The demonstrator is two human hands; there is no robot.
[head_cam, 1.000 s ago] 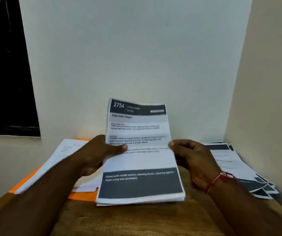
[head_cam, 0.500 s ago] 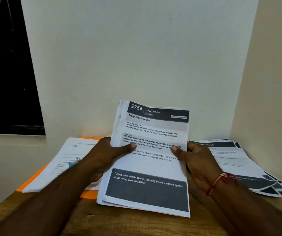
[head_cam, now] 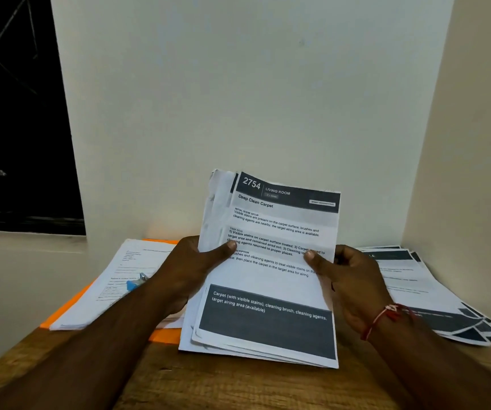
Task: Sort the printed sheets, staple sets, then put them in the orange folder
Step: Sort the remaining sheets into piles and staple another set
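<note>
The stack point(head_cam: 265, 270) stands tilted up, lower edge down at the surface point(head_cam: 238, 386), likely so its fanned sheets can be leafed through or squared. The left hand point(head_cam: 191, 267) grips its left edge and the right hand point(head_cam: 347, 279) pinches its right edge, thumbs in front and fingers hidden behind. The folder point(head_cam: 164, 335) lies left, mostly covered by pages point(head_cam: 114, 285). A blue object point(head_cam: 134, 284) on them is too small to identify.
</note>
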